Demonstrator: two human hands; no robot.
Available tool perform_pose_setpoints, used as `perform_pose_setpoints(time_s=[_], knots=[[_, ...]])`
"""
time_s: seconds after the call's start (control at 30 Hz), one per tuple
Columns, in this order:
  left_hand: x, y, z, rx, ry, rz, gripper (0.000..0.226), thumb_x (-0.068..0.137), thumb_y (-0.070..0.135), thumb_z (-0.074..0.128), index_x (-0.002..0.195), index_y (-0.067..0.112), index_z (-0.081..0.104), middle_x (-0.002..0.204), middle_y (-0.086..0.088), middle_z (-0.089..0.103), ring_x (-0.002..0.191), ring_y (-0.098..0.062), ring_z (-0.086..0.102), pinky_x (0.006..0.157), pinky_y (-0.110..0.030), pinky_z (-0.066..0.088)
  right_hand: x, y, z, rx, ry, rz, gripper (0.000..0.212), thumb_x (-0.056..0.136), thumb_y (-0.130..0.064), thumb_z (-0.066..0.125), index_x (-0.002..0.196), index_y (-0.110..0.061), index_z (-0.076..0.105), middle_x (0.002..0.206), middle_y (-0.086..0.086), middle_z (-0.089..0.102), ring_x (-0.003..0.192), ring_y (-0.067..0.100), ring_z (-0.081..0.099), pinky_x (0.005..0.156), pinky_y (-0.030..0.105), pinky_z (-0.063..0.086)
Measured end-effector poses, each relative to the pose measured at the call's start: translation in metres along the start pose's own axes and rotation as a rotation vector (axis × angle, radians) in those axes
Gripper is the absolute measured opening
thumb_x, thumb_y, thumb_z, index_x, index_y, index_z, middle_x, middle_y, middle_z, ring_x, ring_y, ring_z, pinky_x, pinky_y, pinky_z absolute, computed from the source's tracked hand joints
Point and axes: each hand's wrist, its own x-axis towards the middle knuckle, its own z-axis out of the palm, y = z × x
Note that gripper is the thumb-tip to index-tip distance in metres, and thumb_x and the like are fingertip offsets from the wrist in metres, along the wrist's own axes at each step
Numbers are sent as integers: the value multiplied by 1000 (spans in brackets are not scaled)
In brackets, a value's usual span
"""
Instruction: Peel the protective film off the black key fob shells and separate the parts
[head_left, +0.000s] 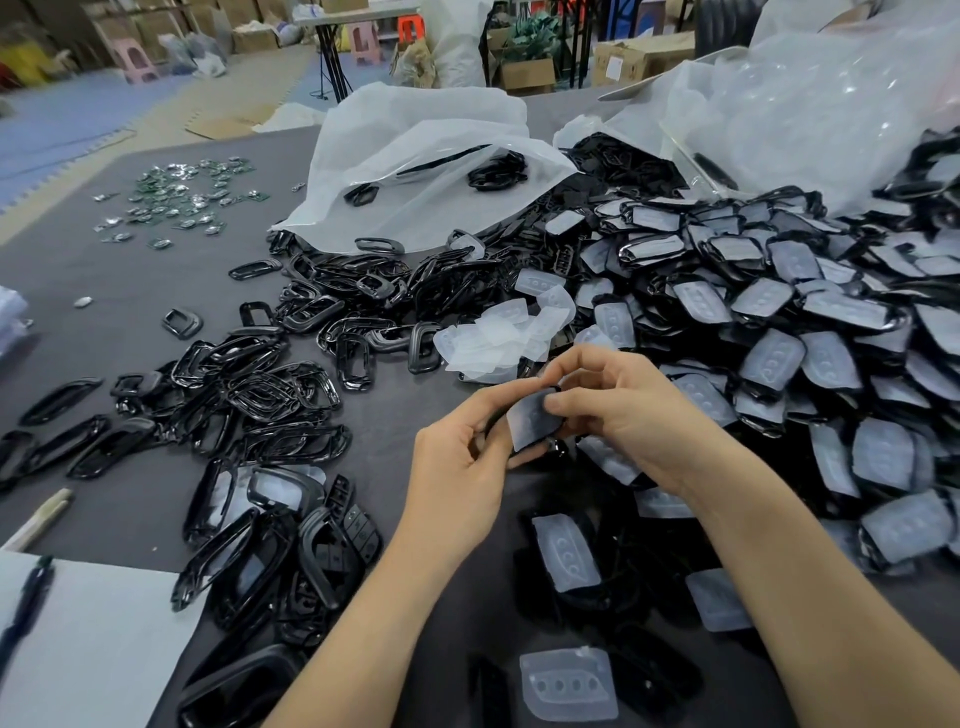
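Note:
A black key fob shell (532, 422) with a cloudy film over its face is held between both hands above the grey table (156, 322). My left hand (460, 467) grips its left edge from below. My right hand (618, 410) pinches the film at the shell's upper right corner with thumb and fingers. A big heap of film-covered shells (779, 322) lies to the right. Bare black frames (291, 374) are scattered to the left. Peeled films (509, 332) lie in a small pile just beyond my hands.
A white plastic bag (415, 171) with a few frames lies at the back, with clear bags (810, 104) to its right. Small green circuit boards (182, 197) are spread at the far left. A notepad (93, 644) with a pen (26, 597) sits at the near left.

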Motion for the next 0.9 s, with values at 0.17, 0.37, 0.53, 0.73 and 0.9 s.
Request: perform_pose_setpoints(time_s=[0.17,0.37,0.53,0.73,0.9], knots=[[-1,7,-1,-103,-22,-10,40,96,-6,48,108,25,69,99,1,75,95,-12,70,76,-21,56,-1,-3,5,-37,11,-75,19,87,7,60,82,-12,63,67,2,58,59,8,56,57,15,48],[1,5,-2,-267,20,-114,32,96,21,49,124,11,60,90,11,74,91,-7,70,75,-25,57,-1,-1,13,-281,126,-266,23,86,1,64,85,-22,61,69,-3,56,61,5,51,62,14,42],[3,4,-1,-256,47,-175,22,96,2,51,104,13,67,84,-2,76,83,-18,74,70,-19,56,0,-1,10,-280,162,-284,20,86,2,65,87,-18,63,74,1,57,63,11,57,59,17,49],[4,8,-1,-280,47,-218,22,98,1,49,97,10,69,84,-1,76,78,-20,74,66,-17,55,-3,-3,9,-204,108,-241,15,87,2,64,89,-13,64,75,8,61,69,27,65,61,38,60],[2,8,-4,-266,36,-229,21,97,1,50,97,8,70,84,-6,76,79,-22,74,66,-19,56,-2,-2,10,-158,90,-219,14,87,2,63,82,-11,63,75,12,61,70,32,63,65,46,59]])
